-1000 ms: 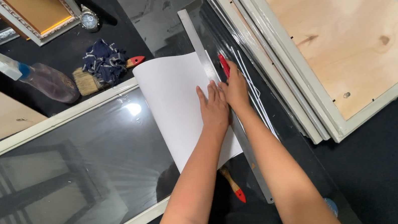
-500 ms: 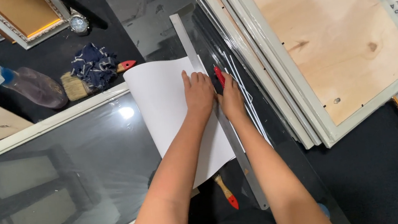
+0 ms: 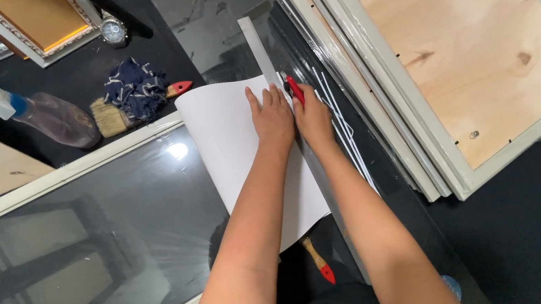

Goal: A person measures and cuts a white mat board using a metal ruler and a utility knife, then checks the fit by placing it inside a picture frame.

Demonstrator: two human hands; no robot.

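A: Head view. How far along is the cut?

B: Red-handled cutter [image 3: 294,90] sits near the far end of the long metal straightedge [image 3: 297,142]; judged almost complete or barely begun.

A: Grips, orientation?

B: Right hand [image 3: 312,114] closed on cutter; left hand [image 3: 271,116] flat, pressing white paper sheet [image 3: 243,155] on dark surface [image 3: 529,244]. Straightedge runs near-to-far, tilted left.

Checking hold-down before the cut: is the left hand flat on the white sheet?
Yes, the left hand presses flat on the white sheet beside the ruler.

Far left: spray bottle [image 3: 38,112], paintbrush [image 3: 111,115], blue cloth [image 3: 133,88], possibly a wristwatch [image 3: 112,31]. Near left: glazed frame [image 3: 75,238].
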